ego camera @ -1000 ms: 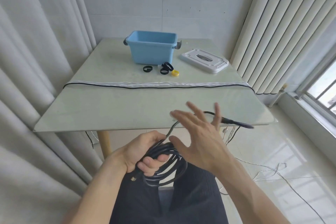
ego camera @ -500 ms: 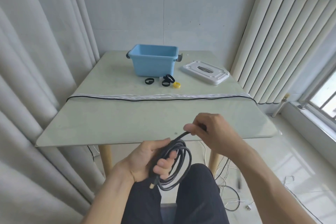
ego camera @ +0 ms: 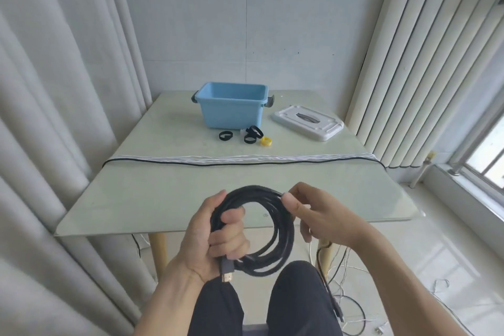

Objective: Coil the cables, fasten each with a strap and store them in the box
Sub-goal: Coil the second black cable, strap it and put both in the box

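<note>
A: Start at the left. What has the left hand (ego camera: 215, 234) got?

B: Its grip is closed round the left side of the black cable coil (ego camera: 283, 229), fingers curled through the loops. One gold-tipped plug (ego camera: 226, 271) hangs just below that fist. The coil is held in the air over the near edge of the desk (ego camera: 163, 194), above the person's lap.

A: And the right hand (ego camera: 319, 215)?

B: Thumb and fingers pinch the upper right of the same coil, so both hands have hold of it. A further length of black cable seems to trail down by the right knee toward the floor; I cannot tell how much is left to wind.

A: How should this step be done well?

B: I'd keep the left grip firm as the anchor, lay each new turn flat against the last at the same loop size, and let the cable roll between the right fingers so it doesn't twist. Leave the tail short.

A: Then the strap?

B: The black straps (ego camera: 253, 133) lie looped on the desk in front of the blue box (ego camera: 231, 112), one black strap (ego camera: 225, 135) a little to their left and a yellow strap (ego camera: 266, 141) just to their right. All are well apart from the hands, so the left must hold the loops together while the right reaches. The box stands open, its white lid (ego camera: 308, 123) lying beside it to the right.
</note>
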Demonstrator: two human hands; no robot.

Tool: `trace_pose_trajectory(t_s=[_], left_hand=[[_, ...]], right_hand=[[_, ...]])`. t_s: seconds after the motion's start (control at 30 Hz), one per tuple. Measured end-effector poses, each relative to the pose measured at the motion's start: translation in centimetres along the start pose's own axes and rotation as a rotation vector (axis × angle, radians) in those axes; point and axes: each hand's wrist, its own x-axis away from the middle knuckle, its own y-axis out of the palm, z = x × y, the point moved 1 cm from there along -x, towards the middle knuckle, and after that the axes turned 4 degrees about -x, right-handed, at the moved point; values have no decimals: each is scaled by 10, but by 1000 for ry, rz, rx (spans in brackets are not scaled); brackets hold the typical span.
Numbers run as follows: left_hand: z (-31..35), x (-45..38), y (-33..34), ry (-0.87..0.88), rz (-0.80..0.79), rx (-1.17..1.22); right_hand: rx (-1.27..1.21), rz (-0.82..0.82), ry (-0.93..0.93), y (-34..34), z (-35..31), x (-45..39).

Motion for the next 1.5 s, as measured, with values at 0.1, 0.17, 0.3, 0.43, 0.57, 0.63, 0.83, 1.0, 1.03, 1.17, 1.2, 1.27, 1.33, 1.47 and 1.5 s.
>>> trace_pose_trajectory(t_s=[0.1,0.17,0.3,0.43,0.57,0.63,0.83,1.0,1.03,1.17,1.2,1.27,1.33,1.47,1.5], left_hand=[[14,-6,7,300,275,208],[25,-11,5,445,369,303],[42,-14,1,575,428,269],[43,-17,10,659,535,28],[34,-20,10,757,585,-493],[23,-19,7,777,612,-876],[-3,-26,4,362,664,-1524],[-5,-17,13,48,248,-1229],[-6,-15,15,-14,129,-1118],[-3,-9,19,-150,-75,-867],[-2,-8,17,-140,-94,-832],[2,-6,14,-101,-125,-714],[5,-6,12,-62,-147,-517],[8,-10,11,62,-137,-214],[9,-11,12,110,-105,-150]], right_hand=[[-199,97,-51,8,3,2],[-244,170,-73,17,3,7],[-113,120,-69,35,-3,18],[279,50,-112,54,-1,19],[337,40,-132,59,-2,20],[442,92,-191,60,-1,19],[605,242,-503,62,-5,11],[345,409,-522,33,-14,4],[319,400,-509,28,-15,2],[223,330,-495,12,-13,-9],[197,336,-479,7,-10,-11],[180,357,-446,0,-3,-13],[222,372,-419,-2,5,-14],[302,389,-363,8,19,-15],[299,399,-333,10,22,-15]])
